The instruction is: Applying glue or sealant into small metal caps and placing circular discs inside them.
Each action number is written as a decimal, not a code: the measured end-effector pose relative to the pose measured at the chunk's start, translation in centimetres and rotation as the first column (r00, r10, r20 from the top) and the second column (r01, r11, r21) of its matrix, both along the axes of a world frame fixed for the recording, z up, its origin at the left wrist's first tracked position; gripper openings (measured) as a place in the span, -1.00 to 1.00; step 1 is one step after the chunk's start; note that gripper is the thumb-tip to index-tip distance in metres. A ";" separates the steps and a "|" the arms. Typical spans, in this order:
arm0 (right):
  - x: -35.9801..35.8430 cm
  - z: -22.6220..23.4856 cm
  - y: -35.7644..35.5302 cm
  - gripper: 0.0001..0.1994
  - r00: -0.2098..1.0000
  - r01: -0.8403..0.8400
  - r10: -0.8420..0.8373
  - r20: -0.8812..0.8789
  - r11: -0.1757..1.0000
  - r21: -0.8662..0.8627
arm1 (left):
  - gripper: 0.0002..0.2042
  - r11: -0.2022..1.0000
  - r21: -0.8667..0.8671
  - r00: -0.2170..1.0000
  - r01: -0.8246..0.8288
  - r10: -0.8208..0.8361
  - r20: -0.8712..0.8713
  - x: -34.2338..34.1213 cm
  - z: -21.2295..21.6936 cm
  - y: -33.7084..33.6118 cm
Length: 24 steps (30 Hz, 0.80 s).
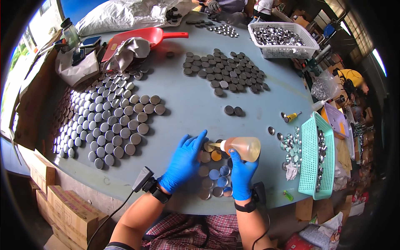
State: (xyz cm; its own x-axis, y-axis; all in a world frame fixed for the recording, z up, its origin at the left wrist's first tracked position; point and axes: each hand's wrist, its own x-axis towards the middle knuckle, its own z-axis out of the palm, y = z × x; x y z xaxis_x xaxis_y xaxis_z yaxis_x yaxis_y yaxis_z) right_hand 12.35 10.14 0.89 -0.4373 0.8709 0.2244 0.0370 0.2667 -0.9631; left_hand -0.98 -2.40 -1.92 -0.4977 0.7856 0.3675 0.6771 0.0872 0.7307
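In my blue-gloved right hand (243, 175) is a translucent squeeze bottle (246, 148) with amber liquid, tipped on its side. Its thin nozzle points left over a group of round metal caps (214, 174) in front of me. One cap (216, 156) in this group looks yellow-orange. My left hand (182, 160), also gloved in blue, is beside the group's left edge with its fingers stretched forward. The index fingertip is close to the farthest caps; whether it touches one I cannot tell. Some caps are partly hidden behind my hands and the bottle.
Many silver caps (109, 148) cover the table's left side, and darker ones (216, 68) lie farther back. A red dustpan (151, 36) is at the far left. Right of me stand a green basket (307, 166) and a yellow-handled screwdriver (293, 117); a white basket (287, 52) stands behind.
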 end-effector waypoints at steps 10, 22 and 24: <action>1.4 -0.4 -0.5 -0.52 0.999 0.025 -0.028 0.041 0.997 0.068 | -0.36 1.000 0.010 1.000 -0.018 0.019 -0.022 0.1 0.0 -0.2; 0.5 -0.3 0.4 -0.55 0.995 0.085 -0.092 0.029 0.981 0.173 | -0.38 0.999 0.027 0.999 -0.027 0.028 -0.024 0.2 0.1 0.0; 1.3 -0.5 0.3 -0.56 0.998 0.048 -0.051 0.045 0.997 0.061 | -0.37 0.999 0.015 0.999 -0.028 0.029 -0.040 0.1 0.2 -0.1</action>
